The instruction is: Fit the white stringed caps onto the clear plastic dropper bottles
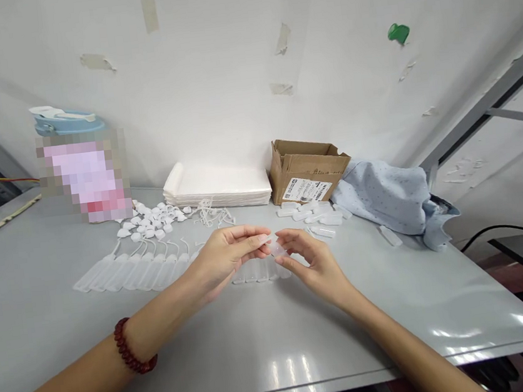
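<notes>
My left hand (228,256) and my right hand (309,260) meet above the middle of the grey table (43,309). Together they pinch a small clear plastic tube (274,248) between their fingertips. A red bead bracelet (130,349) circles my left wrist. Just beyond my hands lies a short row of clear tubes (261,273). To the left a longer row of clear tubes with strings (133,273) lies flat on the table.
A heap of small white caps (151,221) and loose strings (211,215) lies further back. Behind them are a stack of white sheets (217,185), an open cardboard box (305,169) with loose tubes (315,215) before it, a light blue cloth (389,200) and a blue-lidded container (66,120).
</notes>
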Action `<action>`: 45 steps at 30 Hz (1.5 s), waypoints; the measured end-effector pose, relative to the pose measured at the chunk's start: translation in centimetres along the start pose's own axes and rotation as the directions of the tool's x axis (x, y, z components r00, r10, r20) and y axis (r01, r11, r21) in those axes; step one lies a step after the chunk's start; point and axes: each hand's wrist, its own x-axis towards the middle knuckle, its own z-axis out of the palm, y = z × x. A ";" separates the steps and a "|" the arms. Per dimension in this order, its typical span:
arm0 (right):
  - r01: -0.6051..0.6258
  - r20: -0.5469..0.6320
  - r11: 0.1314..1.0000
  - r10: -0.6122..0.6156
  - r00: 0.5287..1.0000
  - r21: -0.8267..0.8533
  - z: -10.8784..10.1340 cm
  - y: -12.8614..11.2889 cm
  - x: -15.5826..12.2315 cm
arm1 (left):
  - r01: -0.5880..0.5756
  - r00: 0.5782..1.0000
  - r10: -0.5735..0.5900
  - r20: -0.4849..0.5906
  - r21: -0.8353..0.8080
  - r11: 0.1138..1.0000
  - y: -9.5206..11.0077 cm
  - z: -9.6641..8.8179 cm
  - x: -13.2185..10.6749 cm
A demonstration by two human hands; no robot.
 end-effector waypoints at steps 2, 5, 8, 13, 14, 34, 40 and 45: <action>-0.010 0.003 1.000 0.010 1.000 0.027 0.0 0.1 0.0 | -0.007 1.000 0.007 0.002 0.017 1.000 -0.1 0.0 0.0; -0.035 0.012 0.997 0.034 0.999 0.069 0.0 0.2 -0.1 | -0.026 1.000 0.026 0.000 0.062 0.998 -0.1 0.0 0.1; -0.065 0.026 0.991 0.063 0.998 0.116 0.0 0.2 -0.1 | -0.035 0.999 0.035 0.001 0.109 0.993 -0.2 0.0 0.0; -0.088 0.034 0.982 0.084 0.996 0.169 0.1 0.0 -0.1 | -0.043 0.999 0.037 0.038 0.167 0.985 0.0 0.0 -0.1; -0.086 0.037 0.981 0.081 0.996 0.175 0.1 0.0 -0.1 | -0.034 0.999 0.028 0.033 0.185 0.982 0.0 0.1 -0.1; -0.166 0.052 0.949 0.157 0.986 0.268 0.3 -0.3 -0.3 | -0.148 0.989 0.122 0.085 0.501 0.853 -0.3 0.8 -0.3; -0.256 -0.063 0.918 0.287 0.956 0.303 -0.7 -0.3 0.2 | -0.239 0.963 0.262 0.065 0.654 0.717 -0.7 0.9 -0.4; -0.333 -0.149 0.926 0.360 0.921 0.181 -2.1 -0.3 0.7 | -0.299 0.932 0.350 0.088 0.731 0.613 -0.6 0.9 -0.5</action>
